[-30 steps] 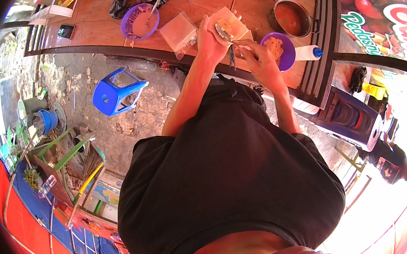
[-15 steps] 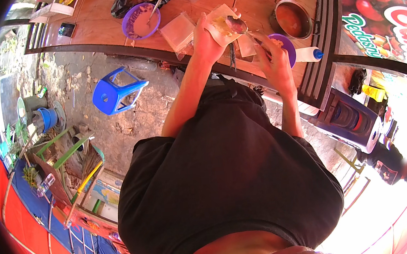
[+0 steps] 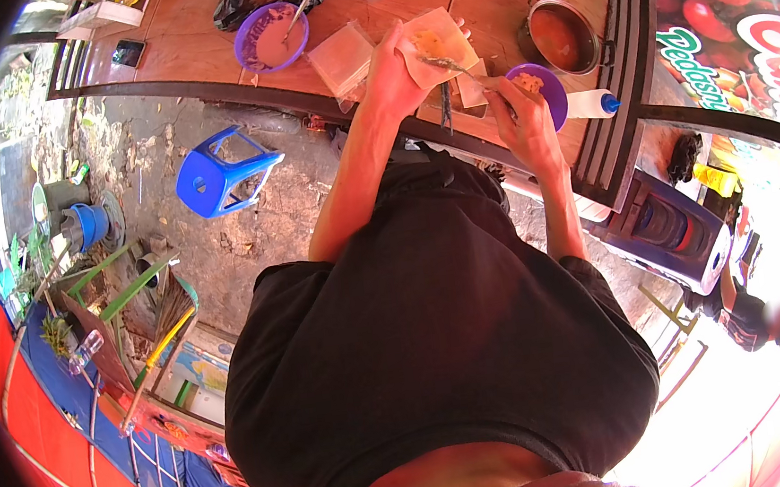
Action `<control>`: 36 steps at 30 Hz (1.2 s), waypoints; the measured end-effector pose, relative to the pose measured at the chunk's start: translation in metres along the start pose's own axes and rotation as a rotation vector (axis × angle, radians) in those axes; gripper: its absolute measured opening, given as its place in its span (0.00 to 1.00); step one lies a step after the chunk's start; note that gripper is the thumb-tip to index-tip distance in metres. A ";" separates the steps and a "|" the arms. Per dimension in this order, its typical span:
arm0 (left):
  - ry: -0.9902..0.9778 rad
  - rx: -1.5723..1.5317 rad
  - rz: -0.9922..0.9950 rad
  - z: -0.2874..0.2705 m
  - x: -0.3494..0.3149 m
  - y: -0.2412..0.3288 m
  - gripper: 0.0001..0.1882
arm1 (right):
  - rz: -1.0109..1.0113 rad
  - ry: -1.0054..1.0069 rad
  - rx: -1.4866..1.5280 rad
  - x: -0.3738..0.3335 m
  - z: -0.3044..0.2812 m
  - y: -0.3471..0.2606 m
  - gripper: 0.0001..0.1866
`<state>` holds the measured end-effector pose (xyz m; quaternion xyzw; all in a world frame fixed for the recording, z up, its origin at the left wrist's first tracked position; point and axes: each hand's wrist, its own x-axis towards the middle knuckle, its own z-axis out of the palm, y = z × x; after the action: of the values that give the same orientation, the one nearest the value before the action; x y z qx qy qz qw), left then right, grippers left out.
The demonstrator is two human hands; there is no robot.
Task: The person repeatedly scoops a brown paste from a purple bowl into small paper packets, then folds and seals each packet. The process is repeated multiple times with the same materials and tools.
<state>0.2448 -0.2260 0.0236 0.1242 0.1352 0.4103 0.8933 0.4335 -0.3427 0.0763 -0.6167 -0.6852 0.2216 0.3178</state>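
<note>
My left hand (image 3: 395, 81) holds up a pale square wrapper sheet (image 3: 446, 30) by its left side, over the table's near edge. Yellowish filling lies on the sheet. My right hand (image 3: 527, 120) grips a metal spoon (image 3: 449, 65), whose bowl end touches or hovers just over the sheet; I cannot tell which. Just beyond the right hand stands a purple bowl (image 3: 553, 93) with orange filling in it. Left of my left hand lies a stack of square wrapper sheets (image 3: 340, 61). A few more sheets (image 3: 472, 90) rest on the table between my hands.
A metal pot (image 3: 600, 48) of reddish liquid and a white bottle (image 3: 587, 105) stand at the right. Further left are a purple bowl of paste (image 3: 247, 57) and a black plastic bag (image 3: 232, 11). A blue stool (image 3: 212, 178) stands on the floor. Another person (image 3: 749, 315) is at far right.
The spoon has turned and its bowl has shifted left and down across the wrapper sheet. My right hand has tilted with it. The wrapper sheet now faces up more openly.
</note>
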 end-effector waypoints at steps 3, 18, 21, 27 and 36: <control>-0.018 0.010 -0.002 0.004 -0.002 0.002 0.40 | -0.007 0.023 -0.015 0.000 0.000 -0.006 0.04; -0.114 -0.013 -0.053 0.000 -0.006 0.008 0.39 | 0.055 -0.024 -0.009 -0.002 -0.019 -0.018 0.07; -0.117 -0.031 -0.059 -0.003 -0.005 0.009 0.39 | -0.007 0.024 -0.055 0.000 -0.018 -0.020 0.07; -0.123 -0.097 -0.064 -0.005 -0.005 0.009 0.39 | -0.056 0.095 -0.124 0.006 -0.021 -0.021 0.09; -0.073 -0.102 -0.046 -0.005 -0.004 0.007 0.37 | -0.032 0.138 -0.005 0.014 -0.019 -0.023 0.10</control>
<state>0.2356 -0.2239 0.0222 0.0902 0.0844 0.3913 0.9119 0.4305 -0.3334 0.1083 -0.6202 -0.6721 0.1718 0.3662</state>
